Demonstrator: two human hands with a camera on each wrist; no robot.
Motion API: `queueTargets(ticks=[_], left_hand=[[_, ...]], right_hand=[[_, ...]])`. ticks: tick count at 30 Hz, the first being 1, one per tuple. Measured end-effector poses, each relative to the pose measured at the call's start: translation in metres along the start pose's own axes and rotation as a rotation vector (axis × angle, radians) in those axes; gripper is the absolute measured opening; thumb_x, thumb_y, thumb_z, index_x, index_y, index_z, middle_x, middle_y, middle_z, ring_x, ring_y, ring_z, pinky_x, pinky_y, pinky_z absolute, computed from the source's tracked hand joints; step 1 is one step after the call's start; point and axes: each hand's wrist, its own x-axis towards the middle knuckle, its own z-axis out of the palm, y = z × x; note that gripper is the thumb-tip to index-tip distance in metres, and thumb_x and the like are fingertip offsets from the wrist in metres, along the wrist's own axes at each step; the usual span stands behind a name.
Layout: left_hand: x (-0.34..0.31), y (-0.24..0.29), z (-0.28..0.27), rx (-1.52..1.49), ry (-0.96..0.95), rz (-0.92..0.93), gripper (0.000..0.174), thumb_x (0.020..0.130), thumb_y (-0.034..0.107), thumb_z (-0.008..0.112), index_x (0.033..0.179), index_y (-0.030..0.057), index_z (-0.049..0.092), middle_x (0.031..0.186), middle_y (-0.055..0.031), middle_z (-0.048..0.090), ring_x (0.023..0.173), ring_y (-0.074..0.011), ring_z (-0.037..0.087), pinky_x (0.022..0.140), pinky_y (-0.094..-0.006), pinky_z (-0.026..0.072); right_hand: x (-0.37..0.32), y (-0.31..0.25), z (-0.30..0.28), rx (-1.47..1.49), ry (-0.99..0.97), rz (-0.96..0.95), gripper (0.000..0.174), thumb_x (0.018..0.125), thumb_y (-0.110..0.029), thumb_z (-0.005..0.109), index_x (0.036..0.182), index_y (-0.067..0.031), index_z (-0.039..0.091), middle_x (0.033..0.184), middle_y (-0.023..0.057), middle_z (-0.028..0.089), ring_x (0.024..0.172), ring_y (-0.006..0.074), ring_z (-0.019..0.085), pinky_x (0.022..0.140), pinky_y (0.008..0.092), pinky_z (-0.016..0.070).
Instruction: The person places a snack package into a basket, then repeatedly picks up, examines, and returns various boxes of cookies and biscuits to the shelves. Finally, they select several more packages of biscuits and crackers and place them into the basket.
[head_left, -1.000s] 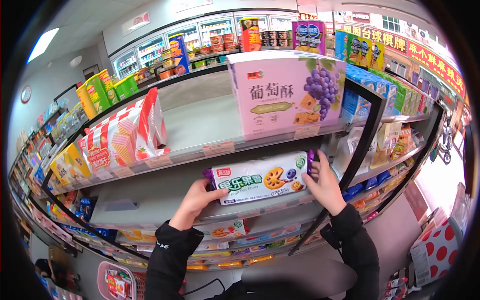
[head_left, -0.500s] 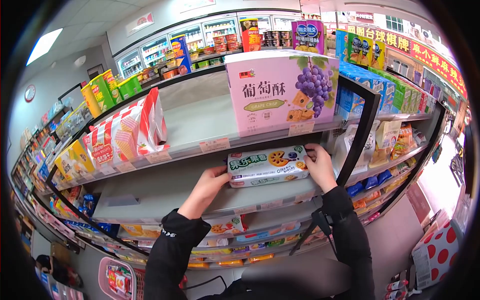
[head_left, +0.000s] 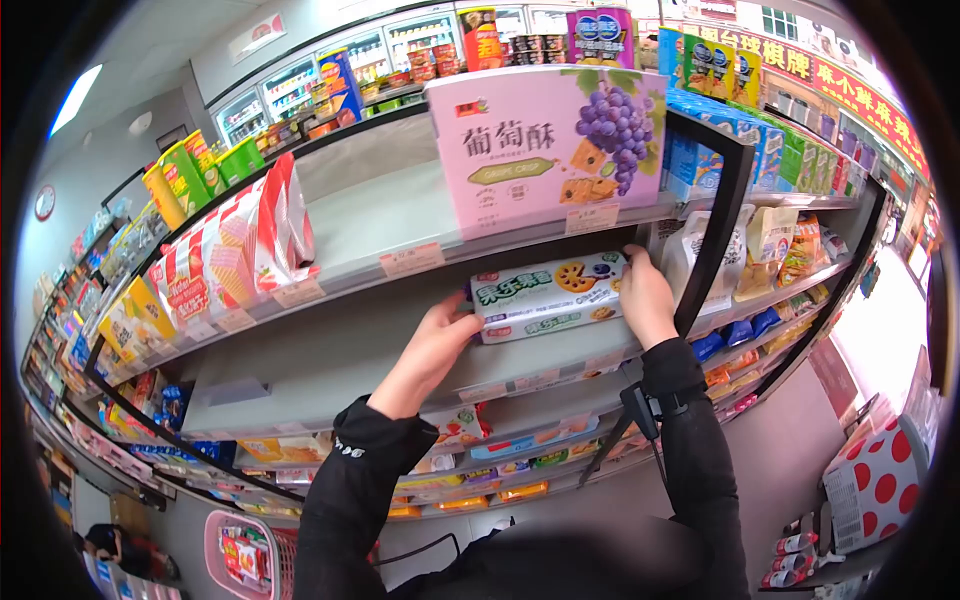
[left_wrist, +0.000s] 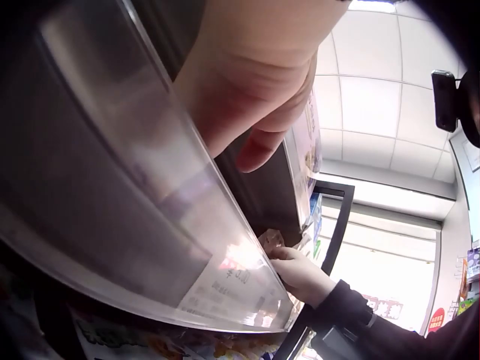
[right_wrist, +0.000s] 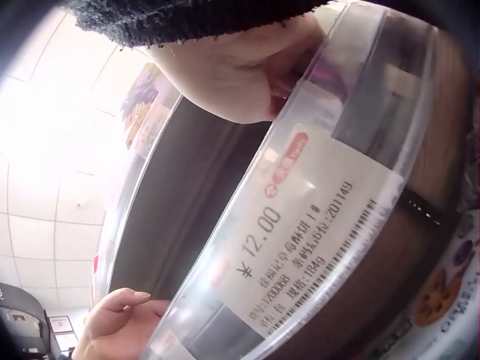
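Note:
A long white biscuit packet (head_left: 548,293) with green lettering, cookie pictures and purple ends lies level over the grey second shelf (head_left: 330,365), its top and front showing. My left hand (head_left: 432,345) grips its left end, thumb on the front. At the other end my right hand (head_left: 648,297) holds it, the thumb side toward the front. From the left wrist, the left hand (left_wrist: 255,90) reaches in past the clear shelf edge, which hides the packet. In the right wrist view, the right hand (right_wrist: 232,79) is behind the price strip (right_wrist: 307,240), a bit of purple wrapper beside its fingers.
Above stands a pink grape crisp box (head_left: 545,150) on the top shelf, with wafer bags (head_left: 235,245) to its left. A black shelf post (head_left: 716,240) rises just right of my right hand. A pink basket (head_left: 245,555) sits on the floor at lower left.
Both hands have carried the biscuit packet forward and up, from in front of the shelf to over it. The packet has tipped back, so its top and front side both show.

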Motion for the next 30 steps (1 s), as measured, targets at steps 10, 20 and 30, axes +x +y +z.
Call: queueTargets(ticks=[10,20,30], left_hand=[[0.001,-0.003,0.002,-0.058,-0.044,0.02,0.068,0.079,0.008,0.049,0.132,-0.0047,0.009,0.12,-0.0208,0.039,0.109,-0.0214,0.043,0.091,-0.0312,0.0341],[-0.113,-0.014,0.007,0.246,-0.084,0.193,0.035,0.08,0.002,0.05,0.114,-0.0022,0.046,0.105,-0.011,0.055,0.093,-0.0171,0.053,0.084,-0.0307,0.0409],[-0.094,-0.158,0.024,0.179,-0.06,-0.194,0.063,0.083,0.004,0.05,0.132,-0.0005,0.01,0.126,-0.0205,0.033,0.102,-0.0213,0.051,0.085,-0.0293,0.0406]], right_hand=[[0.003,-0.002,-0.003,-0.099,-0.125,-0.026,0.032,0.078,-0.01,0.046,0.109,-0.0015,0.047,0.092,0.0196,0.057,0.084,0.0359,0.054,0.076,0.043,0.0414],[-0.102,-0.054,-0.079,0.218,-0.22,-0.451,0.032,0.074,-0.008,0.054,0.104,-0.0003,0.047,0.104,0.0166,0.05,0.099,0.0324,0.047,0.085,0.0394,0.0378],[-0.15,0.035,0.036,-0.02,-0.262,-0.124,0.04,0.069,-0.01,0.056,0.102,0.0094,0.045,0.111,0.0251,0.042,0.105,0.0411,0.039,0.092,0.0402,0.0335]])
